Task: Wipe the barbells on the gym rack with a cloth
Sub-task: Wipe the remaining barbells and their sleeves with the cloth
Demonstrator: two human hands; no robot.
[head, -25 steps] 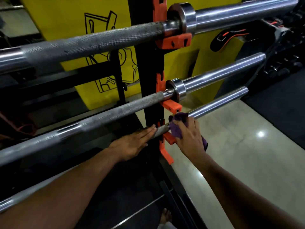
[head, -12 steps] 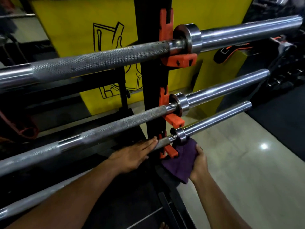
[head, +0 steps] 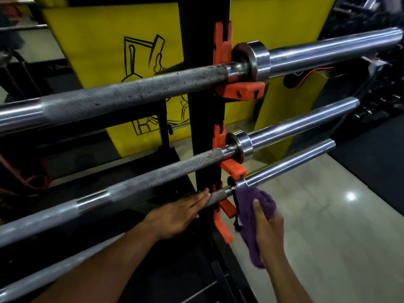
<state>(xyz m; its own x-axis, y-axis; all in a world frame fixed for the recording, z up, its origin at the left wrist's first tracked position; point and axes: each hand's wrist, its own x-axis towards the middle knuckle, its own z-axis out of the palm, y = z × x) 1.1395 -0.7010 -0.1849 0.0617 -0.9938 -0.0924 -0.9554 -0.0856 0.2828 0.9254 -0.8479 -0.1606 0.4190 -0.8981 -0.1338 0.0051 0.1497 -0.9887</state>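
Note:
Three steel barbells lie across orange hooks on a black rack upright (head: 204, 106): a top barbell (head: 135, 92), a middle barbell (head: 153, 176) and a lowest barbell (head: 290, 166). My left hand (head: 177, 213) rests flat, fingers extended, on the lowest bar's knurled shaft just left of the upright. My right hand (head: 267, 228) grips a purple cloth (head: 249, 217) just below the collar of the lowest barbell, right of the upright. The cloth hangs down from the hand.
Orange hooks (head: 232, 169) jut out from the upright near my hands. A yellow panel with a black drawing (head: 105, 51) stands behind the rack. Pale shiny floor (head: 328, 226) lies to the right, dark matting (head: 376, 154) beyond it.
My right hand with the cloth came off the lowest bar's collar, dropped below it, and now sits just under the collar. My left hand stayed on the shaft. The view moved closer.

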